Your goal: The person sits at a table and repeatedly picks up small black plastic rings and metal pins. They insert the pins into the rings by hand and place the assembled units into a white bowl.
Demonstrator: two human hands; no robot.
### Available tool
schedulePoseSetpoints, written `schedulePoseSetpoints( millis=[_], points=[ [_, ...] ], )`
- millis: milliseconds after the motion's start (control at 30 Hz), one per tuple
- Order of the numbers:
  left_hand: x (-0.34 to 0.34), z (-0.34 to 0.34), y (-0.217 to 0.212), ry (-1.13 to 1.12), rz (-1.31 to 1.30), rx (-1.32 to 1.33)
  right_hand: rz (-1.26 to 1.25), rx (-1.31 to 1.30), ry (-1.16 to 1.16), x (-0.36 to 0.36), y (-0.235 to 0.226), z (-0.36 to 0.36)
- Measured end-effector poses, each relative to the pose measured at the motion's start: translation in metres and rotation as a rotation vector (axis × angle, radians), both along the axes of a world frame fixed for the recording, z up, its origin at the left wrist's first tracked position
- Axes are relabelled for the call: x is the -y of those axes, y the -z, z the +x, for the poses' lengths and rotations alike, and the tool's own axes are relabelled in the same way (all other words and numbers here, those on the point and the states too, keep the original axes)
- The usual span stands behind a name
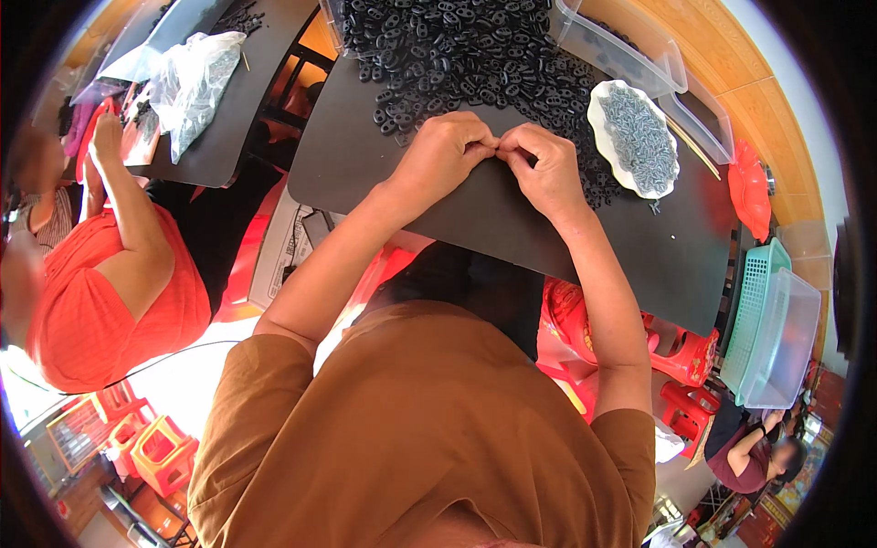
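My left hand [450,149] and my right hand [545,166] meet fingertip to fingertip above the dark table [365,137]. Both are closed in a pinch, and whatever lies between the fingers is too small and hidden to make out. Just beyond them spreads a large heap of small black plastic pieces [475,64], oval with holes in them. To the right of my right hand stands a white scalloped dish [598,119] filled with small grey, shiny pieces [639,137] that I cannot name for certain.
Clear plastic bins [621,59] stand at the far right, with thin sticks [694,146] and a red dish [751,192] nearby. Right of the table are a green basket [754,283] and a clear tub [790,342]. At left, a person in red [119,283] sits by another table holding a plastic bag [196,87].
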State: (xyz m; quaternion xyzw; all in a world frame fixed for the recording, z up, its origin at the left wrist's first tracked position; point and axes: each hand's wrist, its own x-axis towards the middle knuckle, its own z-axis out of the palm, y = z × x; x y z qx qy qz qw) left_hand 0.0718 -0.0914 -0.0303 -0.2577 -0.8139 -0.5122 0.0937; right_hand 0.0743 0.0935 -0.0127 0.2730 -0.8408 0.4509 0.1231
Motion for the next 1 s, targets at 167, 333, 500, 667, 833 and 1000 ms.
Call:
schedulePoseSetpoints(
  millis=[167, 333, 500, 667, 833, 1000],
  points=[
    [0.000, 0.001, -0.002, -0.013, -0.016, -0.049, 0.030, -0.047, -0.013, 0.001, -0.001, 0.000],
    [0.001, -0.001, 0.000, -0.007, -0.068, -0.112, 0.057, -0.087, -0.034, 0.001, 0.002, 0.000],
    [0.001, 0.001, 0.000, -0.024, -0.013, 0.007, 0.054, -0.001, -0.021, 0.000, -0.001, 0.000],
    [0.002, 0.004, -0.009, -0.014, -0.007, 0.055, 0.041, 0.293, -0.016, -0.018, -0.021, -0.006],
    [0.001, 0.003, -0.009, -0.008, -0.035, 0.017, -0.068, 0.529, 0.013, -0.073, -0.068, -0.056],
    [0.000, 0.003, -0.008, -0.009, -0.021, 0.032, -0.310, 0.121, 0.283, -0.122, -0.097, -0.130]
  ],
)
